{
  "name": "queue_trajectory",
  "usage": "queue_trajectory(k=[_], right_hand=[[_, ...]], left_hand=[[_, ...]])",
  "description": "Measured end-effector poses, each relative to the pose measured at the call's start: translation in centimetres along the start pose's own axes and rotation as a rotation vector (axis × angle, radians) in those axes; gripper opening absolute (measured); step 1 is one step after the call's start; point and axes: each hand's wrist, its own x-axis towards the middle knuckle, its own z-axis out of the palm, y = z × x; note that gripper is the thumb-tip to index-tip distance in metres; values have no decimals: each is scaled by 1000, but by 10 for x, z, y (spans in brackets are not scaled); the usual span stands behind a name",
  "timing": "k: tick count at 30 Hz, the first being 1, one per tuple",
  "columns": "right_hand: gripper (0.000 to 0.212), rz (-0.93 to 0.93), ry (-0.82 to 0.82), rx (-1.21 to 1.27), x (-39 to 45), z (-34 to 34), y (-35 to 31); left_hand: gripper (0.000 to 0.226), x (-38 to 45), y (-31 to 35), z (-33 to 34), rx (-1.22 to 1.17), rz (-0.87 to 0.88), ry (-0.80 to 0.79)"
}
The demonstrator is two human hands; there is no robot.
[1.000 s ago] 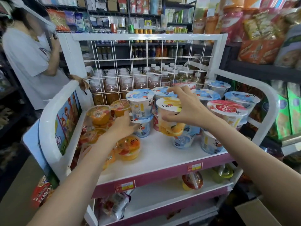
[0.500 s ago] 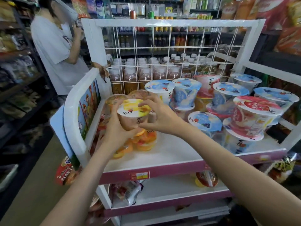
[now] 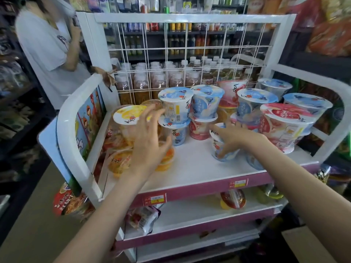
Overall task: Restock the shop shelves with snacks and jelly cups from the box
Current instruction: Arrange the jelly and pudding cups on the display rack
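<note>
**Hands Among the Jelly Cups**

While the left hand (image 3: 146,143) hovers with fingers spread beside the yellow-lidded cup (image 3: 127,118) at centre left, atop the orange cups (image 3: 121,160), the right hand (image 3: 232,138) curls its fingers round a blue-lidded cup (image 3: 221,147) standing on the white top shelf (image 3: 199,166) at centre. Stacked cups (image 3: 207,103) crowd behind, before the wire grid (image 3: 190,48).

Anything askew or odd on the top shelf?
Yes: the red-lidded jelly cup at the right of the white top shelf leans forward on the cups beneath it. The small orange fruit cups at the left lie jumbled, not in rows.
</note>
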Motion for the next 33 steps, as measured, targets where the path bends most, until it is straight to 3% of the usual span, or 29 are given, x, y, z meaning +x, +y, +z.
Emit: queue_trajectory(k=[2, 5, 12, 16, 18, 21, 23, 28, 33], right_hand=[[107, -32, -65, 2, 0, -9, 6], [106, -109, -108, 134, -3, -18, 15], [107, -255, 116, 208, -7, 2, -31], [107, -354, 128, 388, -6, -9, -30], [92, -302, 266, 573, -6, -31, -11], [76, -59, 677, 811, 16, -48, 11], [85, 50, 705, 924, 41, -39, 5], [109, 39, 709, 1312, 90, -15, -8], [113, -17, 868, 1265, 85, -17, -9]], left_hand=[[63, 2, 1, 9, -41, 15, -91], [66, 5, 0, 18, -108, -132, -215], [78, 5, -17, 22, -125, -234, -348], [70, 6, -16, 24, -130, -270, -339], [65, 10, -15, 23, -201, -269, -285], [63, 15, -10, 20, -256, -252, -268], [64, 17, -7, 20, -248, -226, -288], [75, 22, -2, 18, -317, -379, -420], [94, 23, 3, 18, -380, -457, -566]])
